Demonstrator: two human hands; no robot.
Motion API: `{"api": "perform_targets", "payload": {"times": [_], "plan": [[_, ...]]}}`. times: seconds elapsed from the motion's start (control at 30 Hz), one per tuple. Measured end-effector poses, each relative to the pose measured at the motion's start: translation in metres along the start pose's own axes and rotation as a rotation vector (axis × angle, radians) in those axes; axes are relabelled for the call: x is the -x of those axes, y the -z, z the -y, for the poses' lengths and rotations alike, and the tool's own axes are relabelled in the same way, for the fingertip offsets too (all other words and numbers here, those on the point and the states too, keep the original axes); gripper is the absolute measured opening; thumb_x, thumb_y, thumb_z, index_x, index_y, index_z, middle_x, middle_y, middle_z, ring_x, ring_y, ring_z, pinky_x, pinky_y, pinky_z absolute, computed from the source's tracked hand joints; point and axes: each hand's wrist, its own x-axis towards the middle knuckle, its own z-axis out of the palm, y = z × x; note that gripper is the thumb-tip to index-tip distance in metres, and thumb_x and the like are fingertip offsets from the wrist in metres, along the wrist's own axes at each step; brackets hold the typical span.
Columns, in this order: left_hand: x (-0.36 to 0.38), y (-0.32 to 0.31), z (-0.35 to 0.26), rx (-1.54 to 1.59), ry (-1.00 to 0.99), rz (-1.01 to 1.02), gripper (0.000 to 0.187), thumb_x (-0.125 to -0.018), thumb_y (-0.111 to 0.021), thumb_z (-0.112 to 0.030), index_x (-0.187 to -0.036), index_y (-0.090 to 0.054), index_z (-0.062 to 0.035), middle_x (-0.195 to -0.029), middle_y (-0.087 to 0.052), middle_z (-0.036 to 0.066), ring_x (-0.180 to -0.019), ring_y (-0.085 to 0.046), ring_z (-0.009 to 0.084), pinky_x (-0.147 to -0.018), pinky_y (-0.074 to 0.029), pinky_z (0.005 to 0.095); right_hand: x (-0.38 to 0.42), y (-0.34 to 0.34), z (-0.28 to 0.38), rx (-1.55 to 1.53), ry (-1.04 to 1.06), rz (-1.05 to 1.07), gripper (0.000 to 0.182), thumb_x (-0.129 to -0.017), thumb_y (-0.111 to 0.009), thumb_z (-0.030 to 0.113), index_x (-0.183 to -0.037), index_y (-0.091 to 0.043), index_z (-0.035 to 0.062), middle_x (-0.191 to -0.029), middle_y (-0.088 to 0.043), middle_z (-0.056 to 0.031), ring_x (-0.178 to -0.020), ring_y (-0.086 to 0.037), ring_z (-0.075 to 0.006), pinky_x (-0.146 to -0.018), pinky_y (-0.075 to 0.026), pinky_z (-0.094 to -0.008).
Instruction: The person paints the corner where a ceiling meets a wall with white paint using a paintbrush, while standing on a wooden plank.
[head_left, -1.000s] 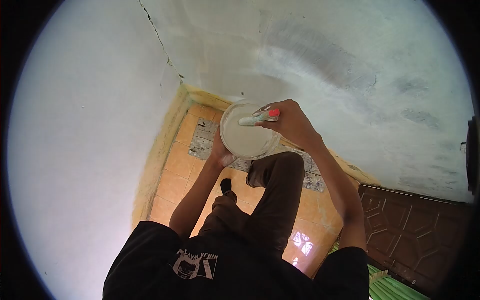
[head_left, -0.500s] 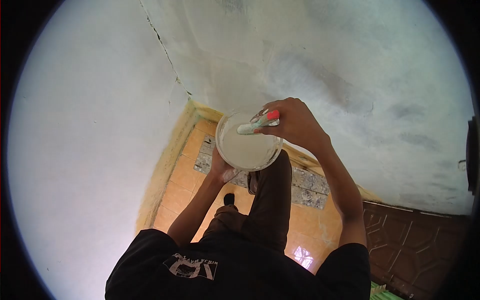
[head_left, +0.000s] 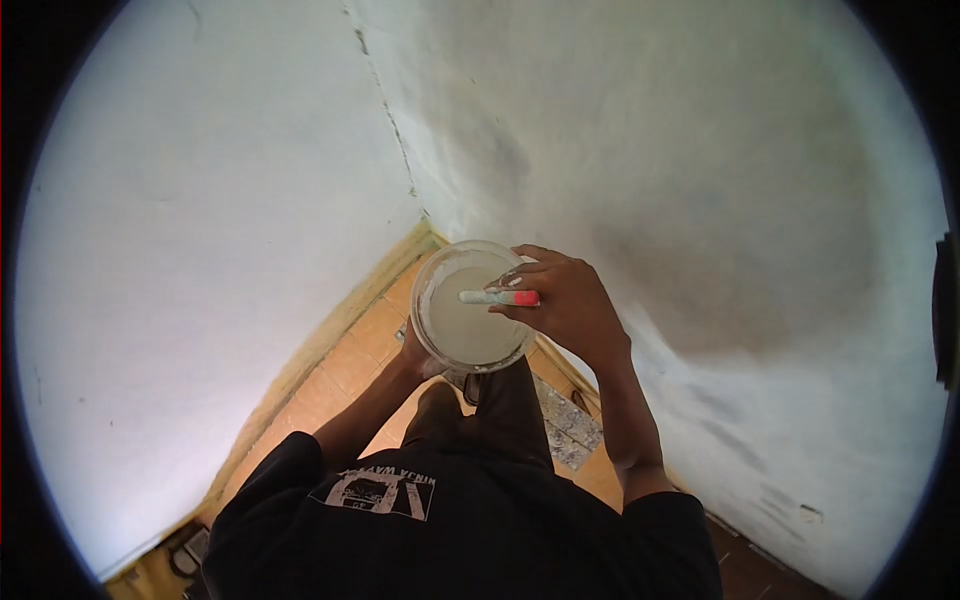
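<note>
A round pale bucket [head_left: 480, 352] of whitish liquid is at the centre, above the legs. My left hand [head_left: 418, 350] holds it from the lower left side, its fingers partly hidden behind the bucket. Over the bucket's right rim, my right hand [head_left: 565, 300] is closed on a brush [head_left: 500, 297] with a red-ended handle. The brush lies roughly level in the view over the liquid, its pale end pointing left. Whether it touches the liquid cannot be made out. White smears show on the right fingers.
Pale walls [head_left: 230, 200] meet at a cracked corner above the bucket. The right wall [head_left: 740, 270] has dark damp-looking patches. Below are an orange tiled floor [head_left: 345, 365] and a speckled grey strip [head_left: 568, 425]. A dark object [head_left: 943, 310] stands at the right edge.
The view has turned and shifted. The bucket and both hands now appear lower and further left. The brush has turned more level, with its red end lower.
</note>
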Motion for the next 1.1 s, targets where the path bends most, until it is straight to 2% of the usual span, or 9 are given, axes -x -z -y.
{"api": "perform_targets", "payload": {"times": [0.17, 0.23, 0.33, 0.5, 0.57, 0.87, 0.93, 1.07, 1.1], "plan": [[0.050, -0.106, -0.024, 0.012, -0.125, -0.065, 0.057, -0.102, -0.038, -0.045, -0.142, -0.042, -0.0039, -0.136, -0.054, 0.017, -0.120, -0.058, 0.0293, -0.099, -0.052, 0.0442, -0.027, 0.077, 0.072, -0.039, 0.050, -0.036, 0.025, -0.077, -0.079, 0.030, -0.096, -0.078, 0.0136, -0.095, -0.075, -0.0038, -0.112, -0.064, -0.0270, -0.090, -0.052, -0.0351], [0.061, -0.143, -0.032, -0.217, -0.261, -0.075, 0.057, -0.102, -0.036, -0.045, -0.142, -0.042, -0.0040, -0.136, -0.054, 0.017, -0.120, -0.058, 0.0292, -0.099, -0.052, 0.0442, -0.033, 0.107, 0.098, -0.006, 0.088, -0.069, 0.025, -0.076, -0.079, 0.028, -0.096, -0.078, 0.0132, -0.095, -0.075, -0.0031, -0.108, -0.065, -0.0260, -0.088, -0.053, -0.0339], [0.093, -0.173, -0.036, -0.235, -0.324, -0.046, 0.056, -0.103, -0.035, -0.044, -0.141, -0.043, -0.0039, -0.135, -0.055, 0.017, -0.119, -0.058, 0.0294, -0.098, -0.052, 0.0441, -0.029, 0.142, 0.150, 0.103, 0.114, -0.048, 0.026, -0.076, -0.079, 0.028, -0.097, -0.077, 0.0123, -0.094, -0.074, -0.0027, -0.094, -0.068, -0.0242, -0.083, -0.053, -0.0328], [0.116, -0.237, -0.059, -0.250, -0.385, -0.011, 0.054, -0.103, -0.034, -0.043, -0.139, -0.045, -0.0038, -0.131, -0.057, 0.016, -0.117, -0.059, 0.0288, -0.098, -0.052, 0.0438, -0.051, 0.178, 0.196, -0.042, 0.018, 0.199, 0.025, -0.078, -0.076, 0.028, -0.097, -0.077, 0.0105, -0.086, -0.072, -0.0059, -0.075, -0.067, -0.0254, -0.076, -0.053, -0.0349], [0.123, -0.245, -0.069, 0.049, -0.273, 0.027, 0.053, -0.103, -0.034, -0.042, -0.137, -0.047, -0.0038, -0.130, -0.058, 0.015, -0.117, -0.059, 0.0280, -0.097, -0.052, 0.0435, -0.061, 0.186, 0.219, 0.043, 0.027, 0.256, 0.025, -0.080, -0.074, 0.028, -0.096, -0.076, 0.0096, -0.084, -0.070, -0.0073, -0.073, -0.066, -0.0265, -0.075, -0.053, -0.0364], [0.125, -0.271, -0.106, -0.042, -0.285, 0.016, 0.047, -0.104, -0.031, -0.037, -0.133, -0.050, -0.0036, -0.124, -0.061, 0.014, -0.111, -0.062, 0.0255, -0.095, -0.053, 0.0422, -0.103, 0.184, 0.253, 0.403, 0.120, 0.414, 0.031, -0.087, -0.064, 0.036, -0.087, -0.073, 0.0059, -0.079, -0.067, -0.0112, -0.075, -0.066, -0.0293, -0.077, -0.052, -0.0417], [0.126, -0.273, -0.111, -0.280, -0.347, 0.021, 0.047, -0.104, -0.031, -0.037, -0.132, -0.050, -0.0037, -0.124, -0.061, 0.014, -0.110, -0.062, 0.0250, -0.095, -0.053, 0.0423, -0.107, 0.177, 0.249, 0.470, 0.145, 0.404, 0.033, -0.088, -0.063, 0.038, -0.086, -0.073, 0.0064, -0.079, -0.066, -0.0115, -0.076, -0.066, -0.0296, -0.077, -0.052, -0.0424], [0.133, -0.279, -0.121, -0.051, -0.239, 0.057, 0.048, -0.104, -0.031, -0.039, -0.131, -0.051, -0.0039, -0.122, -0.062, 0.013, -0.108, -0.063, 0.0246, -0.093, -0.054, 0.0419, -0.116, 0.175, 0.257, 0.397, 0.095, 0.402, 0.034, -0.088, -0.062, 0.039, -0.085, -0.072, 0.0074, -0.079, -0.066, -0.0118, -0.077, -0.067, -0.0297, -0.076, -0.053, -0.0424], [0.132, -0.281, -0.124, -0.229, -0.274, 0.031, 0.049, -0.104, -0.030, -0.039, -0.131, -0.051, -0.0041, -0.121, -0.062, 0.013, -0.108, -0.063, 0.0248, -0.093, -0.054, 0.0420, -0.117, 0.175, 0.256, 0.393, 0.092, 0.400, 0.033, -0.088, -0.062, 0.039, -0.084, -0.072, 0.0076, -0.079, -0.067, -0.0119, -0.078, -0.067, -0.0296, -0.076, -0.053, -0.0423]]}}
